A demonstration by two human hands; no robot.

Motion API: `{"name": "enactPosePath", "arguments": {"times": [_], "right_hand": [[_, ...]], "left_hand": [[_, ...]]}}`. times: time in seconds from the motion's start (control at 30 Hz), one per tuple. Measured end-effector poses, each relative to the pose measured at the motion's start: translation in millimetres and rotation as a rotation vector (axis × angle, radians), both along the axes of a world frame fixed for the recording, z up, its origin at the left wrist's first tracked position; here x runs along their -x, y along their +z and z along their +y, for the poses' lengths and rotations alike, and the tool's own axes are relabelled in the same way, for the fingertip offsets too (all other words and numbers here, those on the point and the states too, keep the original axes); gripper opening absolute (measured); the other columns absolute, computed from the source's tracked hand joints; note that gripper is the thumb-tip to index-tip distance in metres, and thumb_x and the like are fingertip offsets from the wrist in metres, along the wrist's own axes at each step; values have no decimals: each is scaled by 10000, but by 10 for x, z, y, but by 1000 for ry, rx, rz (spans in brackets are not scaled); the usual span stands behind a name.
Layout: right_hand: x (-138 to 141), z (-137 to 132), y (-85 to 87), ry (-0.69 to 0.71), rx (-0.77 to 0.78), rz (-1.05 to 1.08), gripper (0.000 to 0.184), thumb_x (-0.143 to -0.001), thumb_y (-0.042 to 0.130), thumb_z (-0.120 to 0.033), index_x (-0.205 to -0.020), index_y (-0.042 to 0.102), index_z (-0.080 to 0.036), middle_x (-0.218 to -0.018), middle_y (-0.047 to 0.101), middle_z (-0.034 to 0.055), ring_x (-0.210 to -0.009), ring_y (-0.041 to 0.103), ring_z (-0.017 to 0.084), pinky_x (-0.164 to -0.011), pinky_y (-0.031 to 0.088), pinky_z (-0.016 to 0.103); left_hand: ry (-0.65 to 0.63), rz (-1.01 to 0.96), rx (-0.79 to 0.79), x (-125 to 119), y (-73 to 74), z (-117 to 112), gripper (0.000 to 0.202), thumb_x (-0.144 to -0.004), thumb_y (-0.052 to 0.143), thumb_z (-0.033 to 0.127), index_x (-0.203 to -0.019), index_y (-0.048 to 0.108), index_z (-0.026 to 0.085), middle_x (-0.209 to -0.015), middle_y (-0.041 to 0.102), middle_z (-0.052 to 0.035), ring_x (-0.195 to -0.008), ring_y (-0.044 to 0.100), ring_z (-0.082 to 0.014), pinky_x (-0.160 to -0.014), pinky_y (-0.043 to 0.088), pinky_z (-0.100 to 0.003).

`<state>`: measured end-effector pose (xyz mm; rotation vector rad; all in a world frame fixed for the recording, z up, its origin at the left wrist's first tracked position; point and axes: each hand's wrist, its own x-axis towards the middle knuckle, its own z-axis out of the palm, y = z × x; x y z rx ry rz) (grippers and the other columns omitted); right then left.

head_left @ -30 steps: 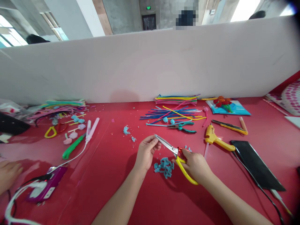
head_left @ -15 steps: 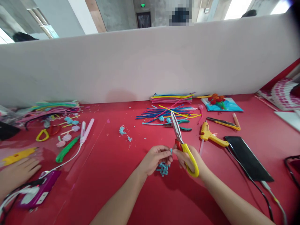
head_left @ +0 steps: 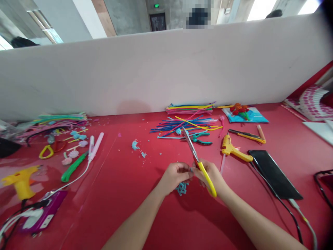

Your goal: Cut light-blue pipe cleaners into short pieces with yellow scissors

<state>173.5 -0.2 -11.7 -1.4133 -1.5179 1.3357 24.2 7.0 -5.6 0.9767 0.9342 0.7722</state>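
My left hand point(head_left: 173, 177) is closed, its thumb and fingers pinching a tiny blue piece of pipe cleaner point(head_left: 191, 169) that mostly hides between the fingertips. Scissors with a yellow and red handle point(head_left: 207, 178) rest in my closed right hand point(head_left: 213, 173), blades pointing up and away. The right fingertips meet the left ones at the blue piece. Below my left hand lies a small heap of short blue pipe cleaner pieces point(head_left: 182, 189), partly covered by it. Farther out are pliers with teal handles point(head_left: 202, 141) and a curly blue ball point(head_left: 178, 131).
Loose pipe cleaners point(head_left: 166, 126) lie near the white partition point(head_left: 156, 76). To the right are a yellow glue gun point(head_left: 229, 147), a utility knife point(head_left: 249, 135) and a black phone point(head_left: 275, 175). Leftward sit another glue gun point(head_left: 19, 180), a purple power strip point(head_left: 52, 211) and blue fuzz point(head_left: 135, 145).
The scissors have turned slightly, tips leaning farther left, and the blue piece shows less between my fingers. Another person's hand at the far left has left the view, exposing the glue gun there.
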Motion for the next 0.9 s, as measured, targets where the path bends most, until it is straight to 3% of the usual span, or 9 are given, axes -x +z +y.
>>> {"name": "enactPosePath", "arguments": {"times": [0.27,0.43,0.6,0.9], "right_hand": [[-148,52,29,8,-202,-297,260,-629,596,-352,-584,398,-190,-487,328,-72,-453,316,70,-446,210,199],[-126,8,20,127,-357,-707,215,-730,483,-421,-731,450,-208,-577,532,-20,-499,493,127,-473,240,215],[-116,-17,-22,163,-416,-884,250,-780,408,-461,-775,429,-212,-650,615,20,-573,583,182,-481,259,231],[-86,-20,-59,182,-454,-978,309,-804,356,-491,-771,445,-197,-570,607,32,-499,576,184,-446,207,245]], "left_hand": [[294,-84,-68,143,7,103,99,-654,643,212,-695,589,140,-555,584,4,-498,516,-83,-515,405,-200],[462,-177,-105,268,46,186,79,-670,623,195,-727,596,148,-605,589,9,-563,538,-83,-543,409,-193],[535,-221,-129,302,43,199,100,-667,619,193,-751,617,137,-644,620,-17,-563,549,-94,-555,417,-212],[579,-217,-164,269,50,162,69,-666,610,204,-716,598,157,-626,598,11,-546,525,-83,-558,400,-203]]}}
